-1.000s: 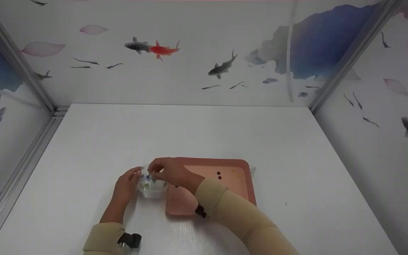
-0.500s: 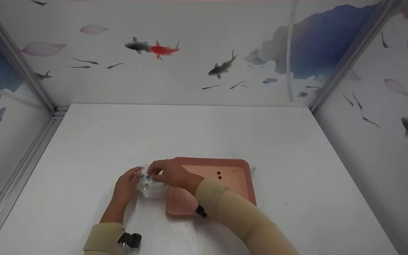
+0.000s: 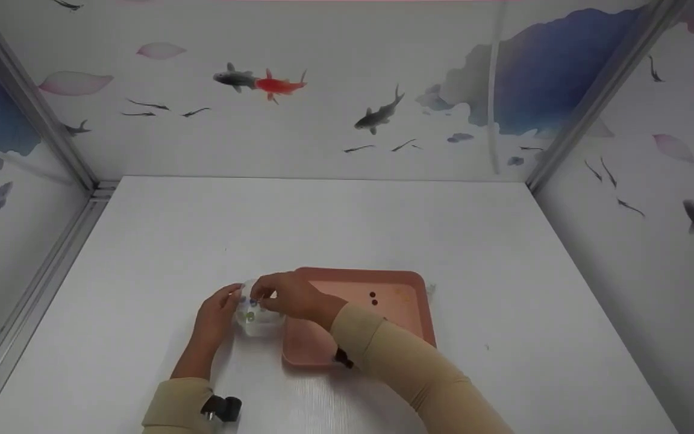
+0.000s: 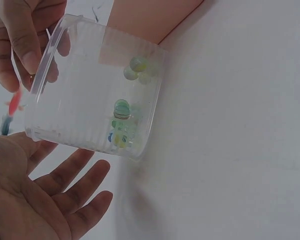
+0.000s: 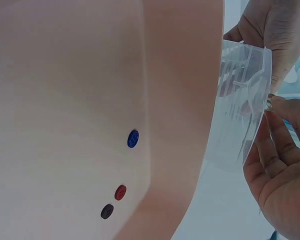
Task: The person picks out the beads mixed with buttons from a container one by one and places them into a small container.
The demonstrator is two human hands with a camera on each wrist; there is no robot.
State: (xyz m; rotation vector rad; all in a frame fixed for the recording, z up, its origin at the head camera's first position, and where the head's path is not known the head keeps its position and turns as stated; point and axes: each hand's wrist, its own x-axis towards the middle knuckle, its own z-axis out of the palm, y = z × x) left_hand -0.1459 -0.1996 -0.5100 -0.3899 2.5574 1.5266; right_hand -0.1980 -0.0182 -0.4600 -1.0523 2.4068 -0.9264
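A clear plastic container [image 4: 85,85] with several greenish glass marbles [image 4: 122,109] stands at the tray's left side. My left hand [image 3: 217,313] holds it by the left side, thumb at the rim; several fingers lie loosely spread along the wall in the left wrist view. Over the container's mouth, my right hand [image 3: 287,292] pinches a small shiny marble [image 5: 269,103] between thumb and finger. The hand hides part of the container's opening in the head view.
Right of the container lies a pink tray [image 3: 362,275]. Inside it are a blue button [image 5: 133,138], a red button [image 5: 120,192] and a dark button [image 5: 107,211]. Faint yellow pieces [image 3: 404,294] lie towards its far right corner. Patterned panels [image 3: 323,138] enclose the white table [image 3: 299,223].
My right hand has dipped slightly over the container and now covers more of the marbles and a button on the tray. The left hand, container and tray stay where they were.
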